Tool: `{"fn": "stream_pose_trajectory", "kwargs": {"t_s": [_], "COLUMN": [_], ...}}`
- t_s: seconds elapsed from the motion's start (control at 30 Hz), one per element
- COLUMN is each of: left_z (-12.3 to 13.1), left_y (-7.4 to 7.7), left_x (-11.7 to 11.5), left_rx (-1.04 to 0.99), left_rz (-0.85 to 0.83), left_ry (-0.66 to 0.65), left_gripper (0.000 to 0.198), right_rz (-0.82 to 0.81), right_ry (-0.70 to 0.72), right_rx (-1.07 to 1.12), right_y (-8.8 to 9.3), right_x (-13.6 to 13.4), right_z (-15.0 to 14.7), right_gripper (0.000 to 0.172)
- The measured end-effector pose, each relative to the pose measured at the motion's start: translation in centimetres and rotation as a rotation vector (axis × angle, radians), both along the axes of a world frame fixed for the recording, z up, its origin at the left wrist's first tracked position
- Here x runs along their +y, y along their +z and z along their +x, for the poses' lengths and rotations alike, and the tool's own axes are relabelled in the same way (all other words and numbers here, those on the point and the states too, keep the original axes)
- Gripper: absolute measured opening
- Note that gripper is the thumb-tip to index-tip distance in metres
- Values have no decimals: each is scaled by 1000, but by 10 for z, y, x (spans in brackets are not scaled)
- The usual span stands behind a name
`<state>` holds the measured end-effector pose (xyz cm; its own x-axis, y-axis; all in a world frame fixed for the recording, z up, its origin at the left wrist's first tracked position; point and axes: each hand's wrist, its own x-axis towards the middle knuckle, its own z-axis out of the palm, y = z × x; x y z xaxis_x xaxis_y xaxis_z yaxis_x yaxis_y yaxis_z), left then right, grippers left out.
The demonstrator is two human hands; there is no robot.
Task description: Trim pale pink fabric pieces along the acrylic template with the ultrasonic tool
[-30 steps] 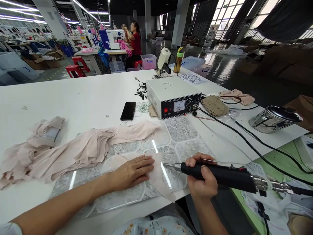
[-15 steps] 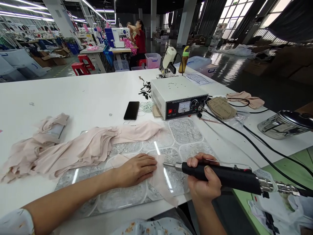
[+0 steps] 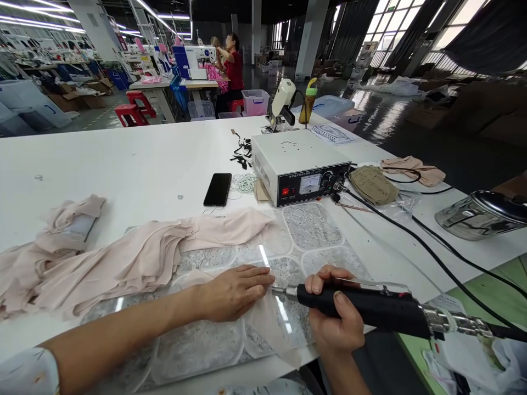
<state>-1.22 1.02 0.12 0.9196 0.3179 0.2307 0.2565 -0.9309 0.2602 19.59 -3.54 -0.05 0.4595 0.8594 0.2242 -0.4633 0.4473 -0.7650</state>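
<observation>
My left hand (image 3: 236, 291) lies flat, fingers stretched out together, on a thin pale pink fabric piece (image 3: 265, 323) over the clear patterned mat (image 3: 197, 345). In my right hand (image 3: 337, 318) is a black handheld tool (image 3: 366, 307), gripped round its body. The tool's metal tip (image 3: 282, 290) points left and meets the fabric beside my left fingertips. A cable runs from the tool's rear. Beyond my left forearm, a layered stack of pink fabric (image 3: 144, 252) stretches across the mat and table.
Behind the mat stand a control box (image 3: 304, 153) and a black phone (image 3: 217, 189). A glass jar (image 3: 480, 214), cables and brown fabric pieces (image 3: 373, 184) are at the right. A bottle (image 3: 308, 104) stands farther back. People sit at a sewing machine (image 3: 195, 60) in the distance.
My right hand and the tool have shifted left and slightly down, bringing the tip close against my left fingertips. My left hand has moved slightly right. The camera view has shifted a little.
</observation>
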Motion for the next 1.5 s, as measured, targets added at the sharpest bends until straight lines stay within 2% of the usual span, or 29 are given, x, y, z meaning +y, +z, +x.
{"fn": "stream_pose_trajectory", "kwargs": {"t_s": [0.67, 1.17, 1.5], "left_z": [1, 3, 2], "left_y": [0, 7, 0], "left_x": [-6, -4, -4], "left_rx": [35, 43, 50], "left_rz": [119, 64, 62], "left_ry": [46, 46, 49], "left_gripper": [22, 20, 16], "right_rz": [4, -19, 12], "right_ry": [-29, -29, -95], "right_rx": [-4, -27, -41], "right_y": [-2, 0, 9], "right_x": [1, 3, 4], "right_z": [9, 8, 13], "right_gripper": [18, 17, 15]}}
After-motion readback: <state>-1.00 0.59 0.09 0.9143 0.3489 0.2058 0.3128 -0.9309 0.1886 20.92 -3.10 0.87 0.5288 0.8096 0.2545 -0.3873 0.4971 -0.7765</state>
